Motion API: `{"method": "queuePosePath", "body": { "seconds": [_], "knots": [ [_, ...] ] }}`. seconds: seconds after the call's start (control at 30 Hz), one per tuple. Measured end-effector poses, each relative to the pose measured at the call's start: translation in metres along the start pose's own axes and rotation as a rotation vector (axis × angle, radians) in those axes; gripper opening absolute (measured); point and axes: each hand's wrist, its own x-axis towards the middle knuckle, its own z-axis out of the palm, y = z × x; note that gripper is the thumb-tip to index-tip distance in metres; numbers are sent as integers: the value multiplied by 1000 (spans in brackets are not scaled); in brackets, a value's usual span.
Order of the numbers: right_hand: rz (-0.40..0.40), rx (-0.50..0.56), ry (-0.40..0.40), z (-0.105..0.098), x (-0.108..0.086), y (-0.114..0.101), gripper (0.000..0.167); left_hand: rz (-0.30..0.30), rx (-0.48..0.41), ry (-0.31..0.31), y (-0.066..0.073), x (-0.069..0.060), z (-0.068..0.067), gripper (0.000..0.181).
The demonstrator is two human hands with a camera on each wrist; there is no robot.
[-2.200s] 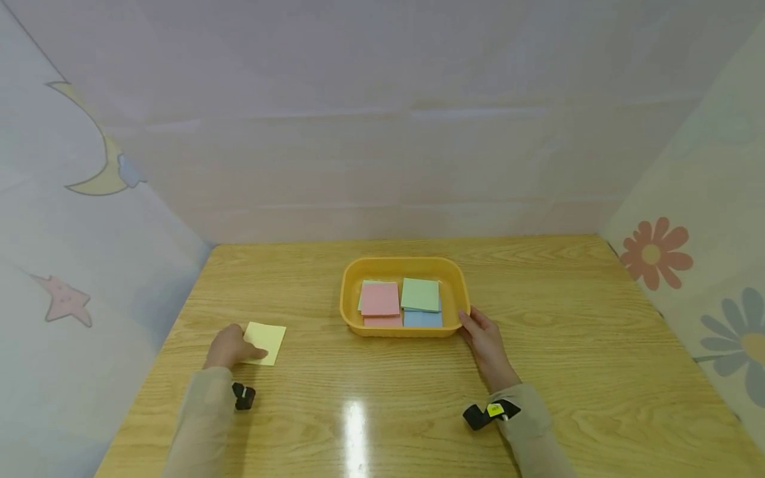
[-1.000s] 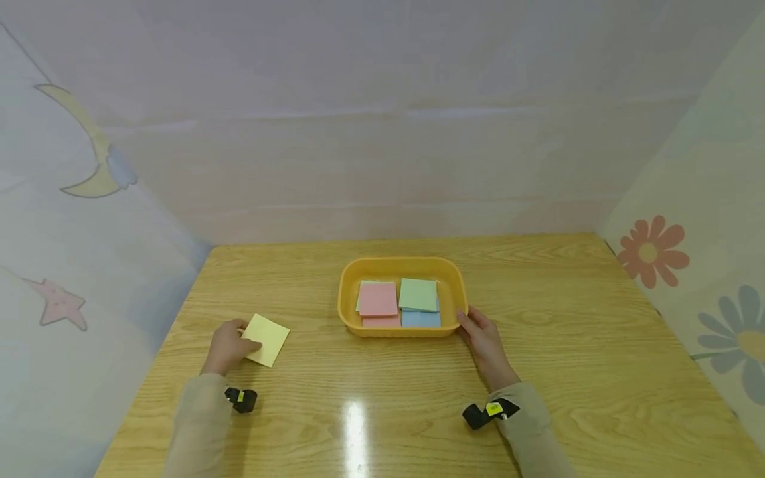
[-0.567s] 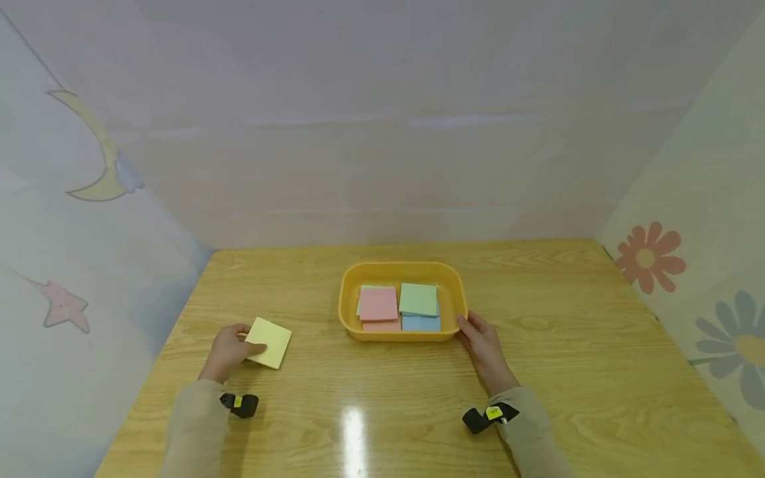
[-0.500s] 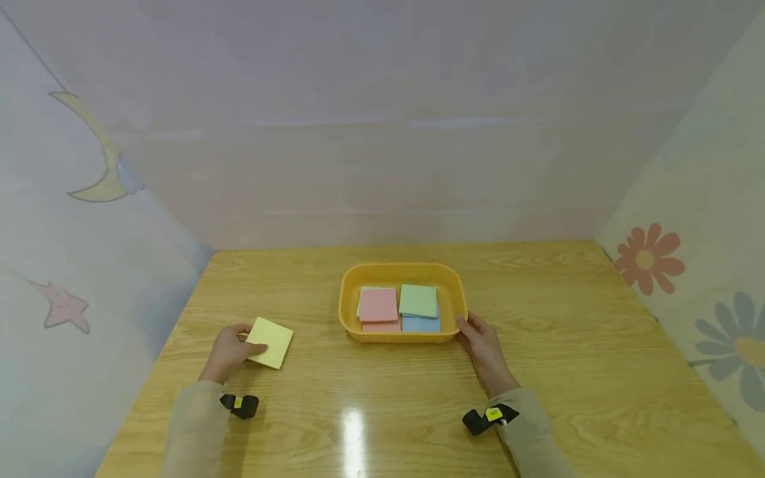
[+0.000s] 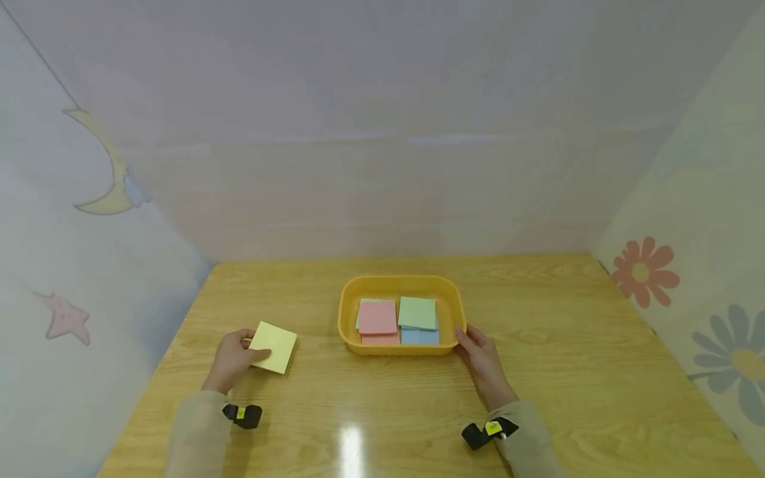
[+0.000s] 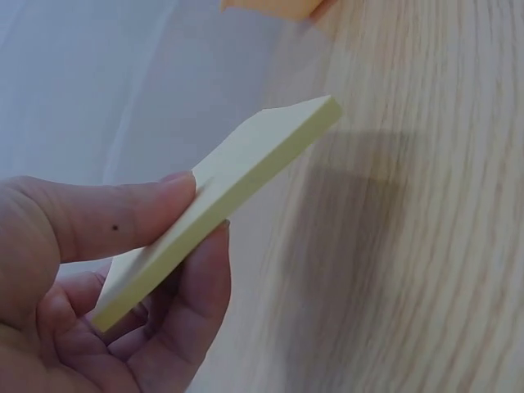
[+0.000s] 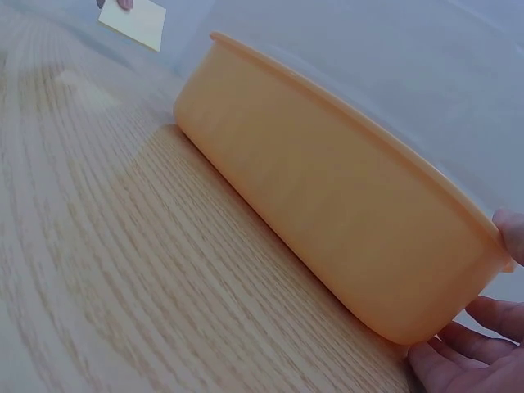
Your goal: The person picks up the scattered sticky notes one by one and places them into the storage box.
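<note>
My left hand [image 5: 232,358] pinches a yellow sticky note pad [image 5: 276,348], thumb on top and fingers beneath. In the left wrist view the pad [image 6: 237,176] is tilted above the table, its shadow on the wood apart from it. A yellow-orange plastic basket [image 5: 400,350] stands at mid-table. My right hand [image 5: 485,362] holds its near right corner; in the right wrist view the thumb is at the basket's rim and the fingers lie low against the corner. Inside lie pink sticky notes [image 5: 377,317], green ones [image 5: 417,313] and blue ones [image 5: 420,337], partly overlapping.
The wooden table [image 5: 406,411] meets a pale cloth backdrop [image 5: 388,192] behind and at both sides. Bare wood lies between the yellow pad and the basket. A small black camera sits on each wrist, the left [image 5: 243,415] and the right [image 5: 490,431].
My left hand has picked the yellow pad up off the table, turned it and shifted it slightly rightward. My right hand stays at the basket's corner. The head view has tilted up a little.
</note>
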Motion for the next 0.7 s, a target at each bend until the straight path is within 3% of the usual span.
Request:
{"method": "queuePosePath", "body": {
  "seconds": [0.23,0.7],
  "knots": [
    [-5,0,-1,0,0,0,56,15,-35,20,7,-1,3,43],
    [-43,-2,-11,-1,0,2,56,36,19,66,20,0,6,40]
  ]
}}
